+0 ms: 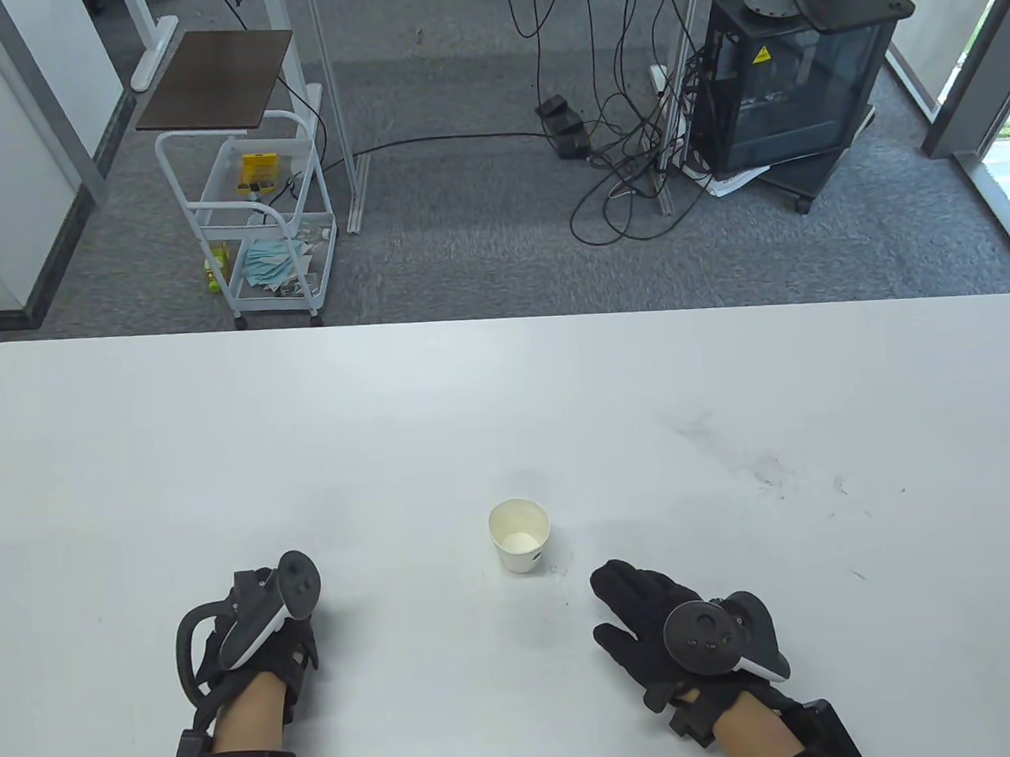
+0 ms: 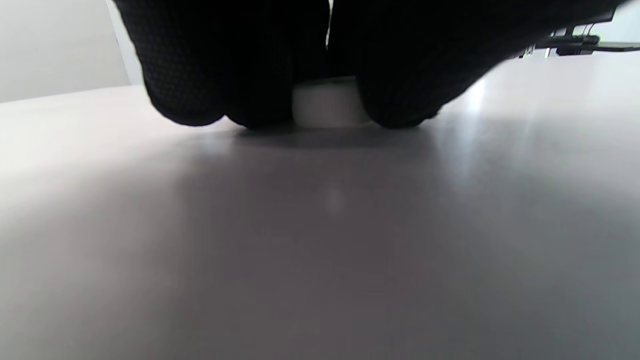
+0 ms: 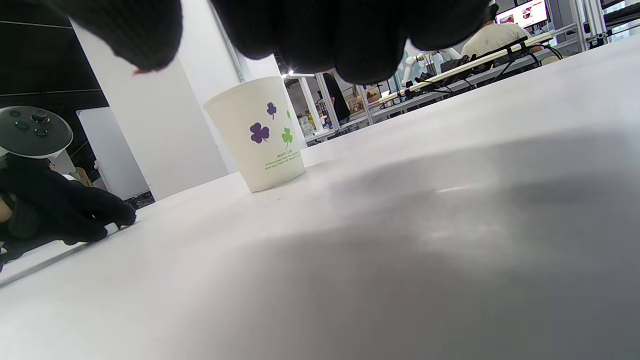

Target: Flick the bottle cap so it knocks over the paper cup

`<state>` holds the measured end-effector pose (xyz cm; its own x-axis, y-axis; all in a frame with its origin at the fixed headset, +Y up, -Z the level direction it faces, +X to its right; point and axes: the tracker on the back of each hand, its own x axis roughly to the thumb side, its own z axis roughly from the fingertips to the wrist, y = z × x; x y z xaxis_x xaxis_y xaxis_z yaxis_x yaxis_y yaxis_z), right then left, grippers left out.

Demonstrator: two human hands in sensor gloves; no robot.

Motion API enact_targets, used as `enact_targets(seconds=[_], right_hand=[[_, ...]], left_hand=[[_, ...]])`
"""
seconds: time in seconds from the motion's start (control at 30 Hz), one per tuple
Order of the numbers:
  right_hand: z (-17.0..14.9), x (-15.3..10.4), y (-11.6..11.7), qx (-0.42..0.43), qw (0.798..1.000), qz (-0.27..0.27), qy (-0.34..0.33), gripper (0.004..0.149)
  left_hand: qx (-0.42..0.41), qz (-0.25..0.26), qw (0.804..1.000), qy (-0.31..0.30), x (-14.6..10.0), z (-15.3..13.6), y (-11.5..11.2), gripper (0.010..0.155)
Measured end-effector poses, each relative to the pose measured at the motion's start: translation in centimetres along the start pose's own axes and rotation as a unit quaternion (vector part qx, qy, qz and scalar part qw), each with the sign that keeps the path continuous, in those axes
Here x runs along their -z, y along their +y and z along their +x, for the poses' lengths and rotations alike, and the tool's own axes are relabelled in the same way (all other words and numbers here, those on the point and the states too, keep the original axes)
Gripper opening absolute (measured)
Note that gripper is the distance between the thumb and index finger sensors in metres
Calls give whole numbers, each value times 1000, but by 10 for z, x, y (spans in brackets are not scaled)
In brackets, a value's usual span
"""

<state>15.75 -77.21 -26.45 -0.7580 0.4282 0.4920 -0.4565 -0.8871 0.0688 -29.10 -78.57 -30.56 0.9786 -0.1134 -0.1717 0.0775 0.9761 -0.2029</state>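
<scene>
A white paper cup (image 1: 520, 536) with clover prints stands upright on the white table (image 1: 507, 412), its mouth open; it also shows in the right wrist view (image 3: 260, 135). My left hand (image 1: 302, 630) rests on the table left of the cup. In the left wrist view its fingers (image 2: 200, 75) close around a small white bottle cap (image 2: 327, 106) that sits on the table. The cap is hidden under the hand in the table view. My right hand (image 1: 621, 602) lies flat with its fingers spread, right of the cup, holding nothing.
The table's far edge (image 1: 501, 317) runs across the middle of the view. Beyond it on the floor stand a white cart (image 1: 255, 214), cables and a black cabinet (image 1: 795, 79). Dark scuff marks (image 1: 767, 469) lie on the right part of the table.
</scene>
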Motion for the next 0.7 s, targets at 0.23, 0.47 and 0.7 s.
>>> enact_targets(seconds=[0.23, 0.47, 0.7], right_hand=[[-1, -2, -4, 3, 1000, -14, 3, 64], [-3, -4, -2, 14, 1000, -6, 8, 64], [0, -2, 3, 19, 1000, 6, -2, 64]], left_hand=[[-17, 26, 995, -91, -26, 36, 9, 59], [-16, 23, 971, -238, -72, 143, 15, 60], [-10, 28, 956, -291, -88, 208, 11, 61]])
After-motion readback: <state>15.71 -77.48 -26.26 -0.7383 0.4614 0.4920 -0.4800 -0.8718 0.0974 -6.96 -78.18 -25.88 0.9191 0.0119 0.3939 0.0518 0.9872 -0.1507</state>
